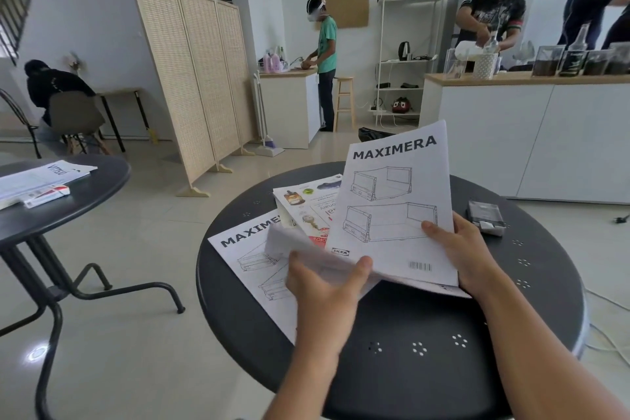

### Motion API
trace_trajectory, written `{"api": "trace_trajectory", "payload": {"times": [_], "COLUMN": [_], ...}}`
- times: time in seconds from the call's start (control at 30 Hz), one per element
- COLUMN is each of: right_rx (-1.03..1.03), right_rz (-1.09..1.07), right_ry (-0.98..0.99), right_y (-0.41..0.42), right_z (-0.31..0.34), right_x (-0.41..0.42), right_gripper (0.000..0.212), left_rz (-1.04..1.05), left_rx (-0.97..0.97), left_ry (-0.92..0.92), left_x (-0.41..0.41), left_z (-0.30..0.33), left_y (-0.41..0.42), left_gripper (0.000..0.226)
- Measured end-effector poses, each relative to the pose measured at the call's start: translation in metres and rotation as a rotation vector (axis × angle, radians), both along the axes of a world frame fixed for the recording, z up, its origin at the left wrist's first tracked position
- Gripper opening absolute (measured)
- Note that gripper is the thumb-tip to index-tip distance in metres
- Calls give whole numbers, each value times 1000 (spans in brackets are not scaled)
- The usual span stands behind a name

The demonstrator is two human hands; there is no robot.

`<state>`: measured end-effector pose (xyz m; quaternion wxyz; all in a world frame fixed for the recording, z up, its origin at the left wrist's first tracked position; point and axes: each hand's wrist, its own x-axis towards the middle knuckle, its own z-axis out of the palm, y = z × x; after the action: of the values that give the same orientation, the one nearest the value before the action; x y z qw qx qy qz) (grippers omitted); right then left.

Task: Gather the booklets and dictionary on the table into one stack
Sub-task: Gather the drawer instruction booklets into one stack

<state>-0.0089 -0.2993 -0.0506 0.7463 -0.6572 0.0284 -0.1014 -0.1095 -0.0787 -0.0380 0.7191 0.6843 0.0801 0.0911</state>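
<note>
Near the middle of the frame both hands hold a white booklet (392, 201) headed MAXIMERA above the round black table (426, 344). The booklet is tilted up off the table, its long axis running from the lower edge of the sheet up towards the top of the frame, leaning slightly right, with the title at the upper end and the barcode at the lower right corner. The right hand (456, 252) is closed on the booklet's right edge, thumb lying on the front cover. The left hand (324, 286) grips the lower left corner, thumb on the cover, where some loose pages curl away to the left. A second booklet (252, 259) with the same heading lies flat on the table at centre left, its long axis slanting from upper left to lower right, partly hidden by the left hand. A colourful book (306, 204) lies just above it, overlapping its upper corner, its print upside down to the camera, its right part hidden behind the held booklet. A small grey packet (485, 216) rests on the table's right side, well apart from the papers. At the left of the frame, another dark table (102, 181) carries papers and a small box.
</note>
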Motion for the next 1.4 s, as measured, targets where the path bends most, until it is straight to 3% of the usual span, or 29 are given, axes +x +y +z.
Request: {"api": "trace_trajectory", "payload": {"times": [0.17, 0.3, 0.4, 0.53, 0.7, 1.1, 1.23, 1.4], "right_rx": [23, 38, 86, 142, 112, 60, 55, 24], "right_rz": [-3, -23, -56, -105, -124, -95, -67, -10], "right_ry": [-9, 5, -5, -10, -3, 25, 29, 32], "right_y": [2, 1, -2, -3, -1, 1, 1, 1], "right_z": [2, 3, 2, 2, 0, 0, 2, 9], "right_x": [-3, -2, 0, 4, 4, 3, 0, -5], "right_gripper": [23, 21, 21, 20, 22, 21, 18, 18], "left_rz": [98, 305, 483, 569, 593, 659, 487, 272], "left_rx": [-301, -479, -558, -446, -179, -431, -559, -339], "left_ry": [43, 28, -42, -173, -381, -739, -589, -274], "left_x": [7, 13, 11, 7, 1, 12, 29, 62], "left_z": [-17, -19, -5, 25, 62, 71, 67, 31], "left_y": [-35, -35, -22, 7, 46, 79, 75, 63], "left_gripper": [47, 53, 39, 21, 25, 23, 24, 18]}}
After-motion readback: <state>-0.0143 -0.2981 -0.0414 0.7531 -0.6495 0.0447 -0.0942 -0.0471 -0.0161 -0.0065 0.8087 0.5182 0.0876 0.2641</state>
